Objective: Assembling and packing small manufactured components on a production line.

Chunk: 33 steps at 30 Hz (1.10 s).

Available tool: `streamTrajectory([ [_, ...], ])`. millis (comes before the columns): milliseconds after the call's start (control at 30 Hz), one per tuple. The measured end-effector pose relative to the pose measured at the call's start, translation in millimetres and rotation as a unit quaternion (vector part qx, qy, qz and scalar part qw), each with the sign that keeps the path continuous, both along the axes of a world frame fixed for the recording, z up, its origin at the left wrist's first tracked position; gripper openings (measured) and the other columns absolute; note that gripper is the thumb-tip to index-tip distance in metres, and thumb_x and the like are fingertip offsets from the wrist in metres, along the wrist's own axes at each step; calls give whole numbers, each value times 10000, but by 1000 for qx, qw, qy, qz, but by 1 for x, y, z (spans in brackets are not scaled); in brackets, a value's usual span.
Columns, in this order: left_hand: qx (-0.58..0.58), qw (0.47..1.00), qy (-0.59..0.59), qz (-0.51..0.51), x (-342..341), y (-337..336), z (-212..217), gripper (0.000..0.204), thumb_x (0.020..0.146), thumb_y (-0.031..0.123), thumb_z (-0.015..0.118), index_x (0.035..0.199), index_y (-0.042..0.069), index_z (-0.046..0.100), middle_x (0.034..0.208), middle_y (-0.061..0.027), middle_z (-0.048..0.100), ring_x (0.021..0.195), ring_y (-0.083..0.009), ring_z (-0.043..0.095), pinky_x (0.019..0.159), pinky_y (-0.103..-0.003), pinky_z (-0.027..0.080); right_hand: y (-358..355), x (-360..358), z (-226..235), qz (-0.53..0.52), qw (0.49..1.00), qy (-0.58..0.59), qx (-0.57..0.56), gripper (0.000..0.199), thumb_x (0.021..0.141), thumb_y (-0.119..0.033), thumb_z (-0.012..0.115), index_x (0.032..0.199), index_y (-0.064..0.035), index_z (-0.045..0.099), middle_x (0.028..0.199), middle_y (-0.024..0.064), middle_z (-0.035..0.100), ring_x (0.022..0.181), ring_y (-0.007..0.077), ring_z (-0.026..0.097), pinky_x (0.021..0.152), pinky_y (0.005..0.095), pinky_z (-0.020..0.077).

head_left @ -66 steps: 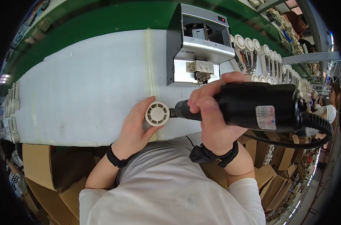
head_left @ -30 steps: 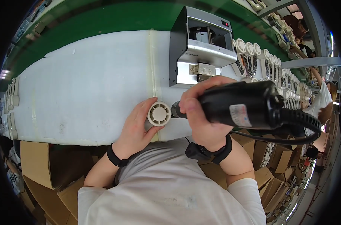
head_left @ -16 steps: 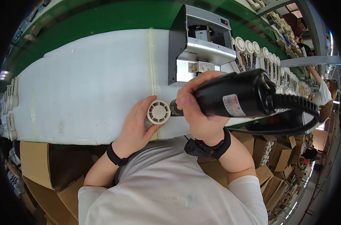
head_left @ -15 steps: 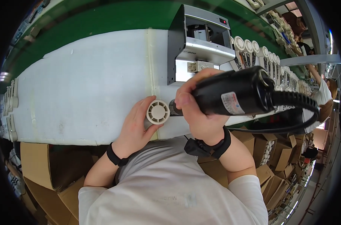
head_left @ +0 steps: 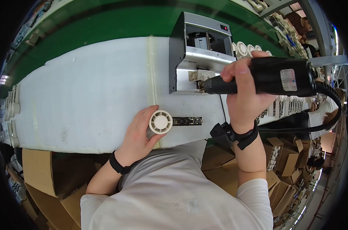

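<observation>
My left hand (head_left: 138,128) is curled round the side of a white, round, slotted fan head (head_left: 161,122) on the worktop. From the fan head a narrow dark circuit board (head_left: 187,121) sticks out to the right. My right hand (head_left: 245,94) grips a black electric screwdriver (head_left: 275,76), held level with its cable trailing off to the right. The screwdriver's tip meets the pick-up block on the front of a grey and black screw feeder (head_left: 208,57). Whether a screw is on the bit is too small to tell.
Several similar white fan pieces (head_left: 242,48) stand in rows beyond the feeder, and more lie at the far left (head_left: 13,101). Open cardboard boxes (head_left: 38,172) are below the white worktop (head_left: 97,88). Another person (head_left: 323,115) is at the far right.
My right hand has moved the screwdriver away from the fan head, up and right to the screw feeder. The circuit board is now uncovered. My left hand keeps its hold.
</observation>
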State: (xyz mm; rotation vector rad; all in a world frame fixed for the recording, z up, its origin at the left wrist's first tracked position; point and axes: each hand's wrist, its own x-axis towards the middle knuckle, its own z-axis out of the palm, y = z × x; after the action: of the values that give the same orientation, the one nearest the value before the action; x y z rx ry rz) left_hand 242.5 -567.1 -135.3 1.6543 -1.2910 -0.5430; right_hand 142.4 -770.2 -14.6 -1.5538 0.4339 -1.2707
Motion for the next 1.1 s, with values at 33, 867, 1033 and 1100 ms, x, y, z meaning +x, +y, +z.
streamTrajectory([
  [33,1,1000,0,-1,0,0,0,695,766,99,764,1360,5,415,1292,-194,528,1165,-388,523,968,-431,457,1,1,-1,8,1000,6,0,287,857,70,576,1115,21,460,724,80,571,589,181,546,610,357,501],
  [867,0,1000,12,17,0,2,-1,721,727,54,784,1359,35,438,1287,-179,543,1171,-370,541,976,-408,460,68,-35,-21,201,974,98,38,424,879,-51,623,1203,-106,355,745,63,537,624,168,522,653,385,497],
  [1033,-6,1000,10,11,0,2,0,702,759,90,768,1365,38,419,1273,-196,526,1166,-386,522,967,-422,459,68,-33,-29,186,978,95,25,424,875,-46,624,1202,-100,360,737,68,539,613,169,515,636,378,490],
  [1100,-6,1000,17,10,-1,2,0,698,761,93,767,1364,38,418,1273,-197,526,1168,-386,520,969,-423,457,69,-34,-29,181,980,79,37,425,873,-47,627,1203,-98,364,732,68,538,607,168,510,627,372,484],
])
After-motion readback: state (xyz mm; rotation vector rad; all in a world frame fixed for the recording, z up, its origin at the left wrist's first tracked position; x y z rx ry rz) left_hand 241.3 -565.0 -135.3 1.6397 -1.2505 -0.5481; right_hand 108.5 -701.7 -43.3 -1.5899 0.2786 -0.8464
